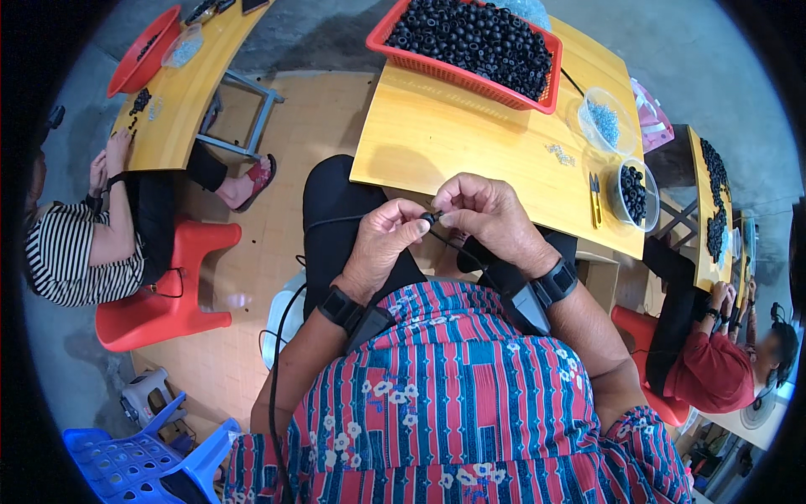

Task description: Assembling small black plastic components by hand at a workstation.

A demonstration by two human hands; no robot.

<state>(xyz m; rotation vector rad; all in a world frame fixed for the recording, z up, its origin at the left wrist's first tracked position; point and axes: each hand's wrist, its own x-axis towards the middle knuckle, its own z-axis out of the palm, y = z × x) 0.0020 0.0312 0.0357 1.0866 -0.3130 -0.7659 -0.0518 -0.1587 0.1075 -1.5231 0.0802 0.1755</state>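
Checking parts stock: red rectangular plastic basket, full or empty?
Near full: the basket holds small black ring-shaped parts piled close to its visible rim. Its far side is partly cropped.

The bare left hand (388, 239) and bare right hand (495, 220) nearly meet above the lap — thumbs and curled forefingers pinched inward — while bare left forearm (304, 361) and bare right forearm (589, 332) slant together, elbows bent.

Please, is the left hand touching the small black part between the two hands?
Touching. The head view shows the left hand pinching the black part at its edge, with no gap between them.
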